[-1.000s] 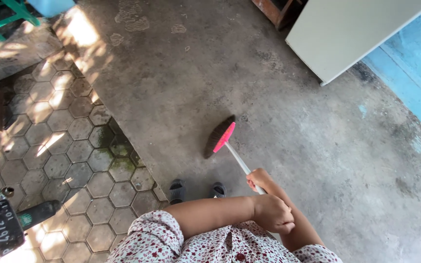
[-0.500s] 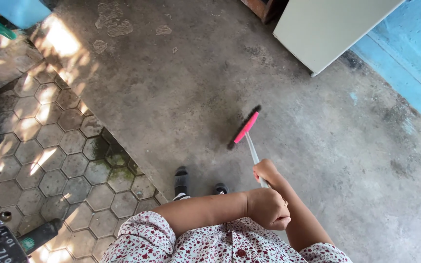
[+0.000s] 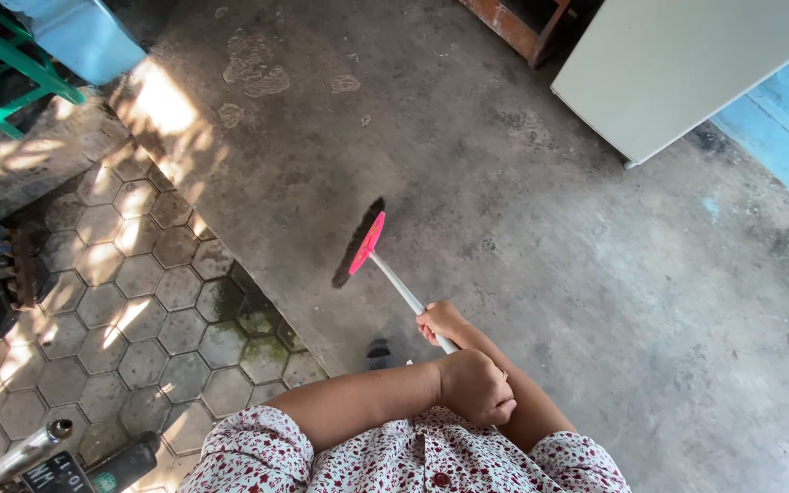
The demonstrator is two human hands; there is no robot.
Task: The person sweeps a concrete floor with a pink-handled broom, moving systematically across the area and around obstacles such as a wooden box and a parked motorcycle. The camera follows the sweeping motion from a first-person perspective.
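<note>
Down at the bottom of the view, closest in, a floral-print blouse [image 3: 413, 456] with short sleeves covers the person's chest. Just above it the left hand [image 3: 477, 388] is closed into a tight fist over the top end of a broom's white handle [image 3: 399, 288], forearm lying across the body. A little further along, the right hand [image 3: 440, 321] wraps the same handle lower down, fingers curled fully around it. Both hands grip the shaft firmly, one just behind the other.

From the right hand the handle slants up and left to the broom head [image 3: 364, 245], a pink bar with dark bristles resting on the grey concrete floor [image 3: 522, 210], roughly mid-picture. A dark sandal toe [image 3: 378, 351] peeks out beside the forearm.

Off to the left, the concrete edge gives way to hexagonal paving stones [image 3: 130, 301], dappled with sunlight. Further out, a white cabinet [image 3: 678, 64] stands at the upper right beside a blue wall [image 3: 787, 128], and green furniture legs [image 3: 2, 64] show in the far upper-left corner.
</note>
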